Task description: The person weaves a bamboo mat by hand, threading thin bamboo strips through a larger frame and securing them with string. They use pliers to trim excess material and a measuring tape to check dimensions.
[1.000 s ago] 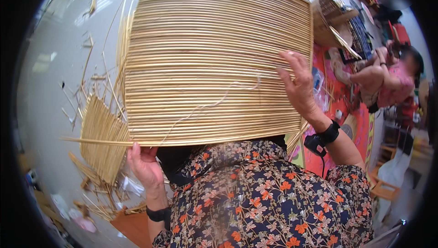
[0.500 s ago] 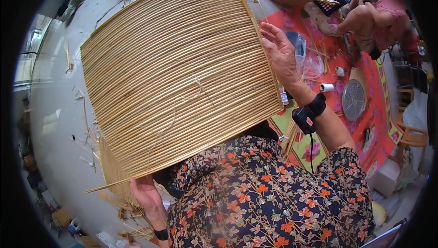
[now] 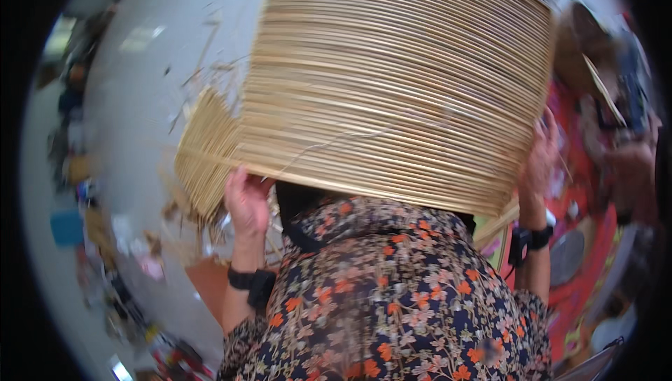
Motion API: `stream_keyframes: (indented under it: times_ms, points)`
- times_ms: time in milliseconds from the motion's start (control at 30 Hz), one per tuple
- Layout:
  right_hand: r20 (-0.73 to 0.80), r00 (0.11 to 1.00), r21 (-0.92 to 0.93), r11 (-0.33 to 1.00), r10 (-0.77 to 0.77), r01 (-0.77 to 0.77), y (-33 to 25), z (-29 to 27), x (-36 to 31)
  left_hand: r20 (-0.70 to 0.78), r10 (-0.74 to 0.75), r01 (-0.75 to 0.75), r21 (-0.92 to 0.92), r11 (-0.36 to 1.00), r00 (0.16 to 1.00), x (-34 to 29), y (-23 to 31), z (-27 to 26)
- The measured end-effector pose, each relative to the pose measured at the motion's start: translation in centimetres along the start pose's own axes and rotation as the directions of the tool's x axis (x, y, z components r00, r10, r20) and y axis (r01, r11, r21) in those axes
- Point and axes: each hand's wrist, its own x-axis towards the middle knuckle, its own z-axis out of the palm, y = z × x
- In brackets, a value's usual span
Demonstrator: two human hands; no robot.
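Observation:
A large panel of parallel pale bamboo strips (image 3: 392, 80) fills the upper middle of the head view, held up in front of me. My left hand (image 3: 246, 199) grips its lower left edge. My right hand (image 3: 540, 160) holds its right edge, fingers partly hidden behind the strips. A second, smaller piece of bound strips (image 3: 204, 150) hangs at the panel's lower left, beside my left hand. Both wrists wear black bands. My flowered clothing (image 3: 392, 297) covers the lower middle.
Loose bamboo slivers (image 3: 203, 66) lie scattered on the grey floor (image 3: 140, 101) at the left. A red patterned mat (image 3: 595, 241) lies at the right, where another person (image 3: 630, 164) sits, blurred. Small clutter lines the left rim.
The panel has swung from tilted left back toward level, and the view has shifted. My left hand has come up into view on the lower edge; my right hand has slid along the right edge.

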Motion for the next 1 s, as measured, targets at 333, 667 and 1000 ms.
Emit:
stream_keyframes:
  times_ms: [333, 667, 1000]
  points:
    - [-0.162, 0.957, -0.168, 0.949, 0.242, -0.268, 6.9, -12.7, 4.3, 0.178, -0.130, 0.124, 0.042, 0.991, 0.975, 0.2, 1.2, -2.8]
    - [-0.059, 0.854, -0.734, 0.558, 0.516, -0.388, 22.7, -17.0, -3.4, 0.266, -0.218, 0.205, 0.079, 0.976, 0.939, -0.6, 4.5, -3.9]
    - [-0.050, 0.837, -0.912, 0.317, 0.545, -0.261, 31.7, -13.2, -11.0, 0.115, -0.196, 0.172, 0.194, 0.966, 0.974, -1.5, 5.8, -0.4]
